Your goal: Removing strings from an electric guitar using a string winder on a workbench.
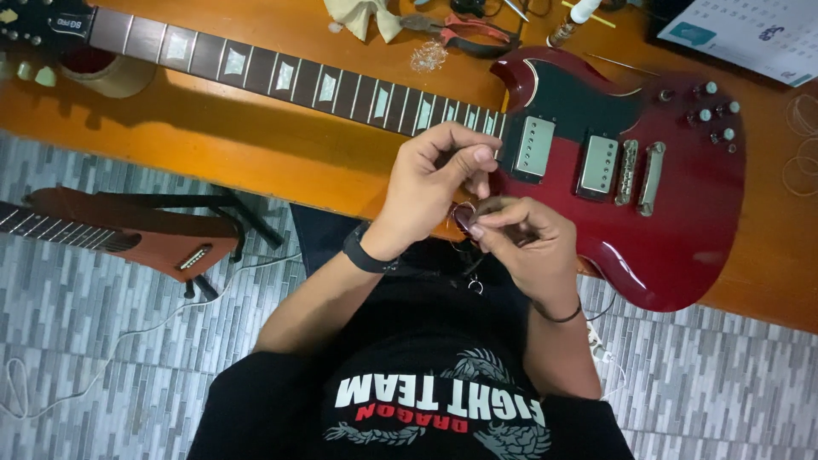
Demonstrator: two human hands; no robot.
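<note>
The thin coiled metal guitar string [464,213], pinched between both hands just over the near edge of the orange wooden counter [256,145] beside the glossy dark-red electric guitar [630,179], looks light, springy and slippery, likely to kink or whip loose, so it is best taken by fingertips close to the coil. The left hand [430,183] arches from above, wrist bent, its grip narrowed to thumb and forefinger on the strand. The right hand [524,243] sits just below, knuckles up, fingertips closed on the small loop.
</note>
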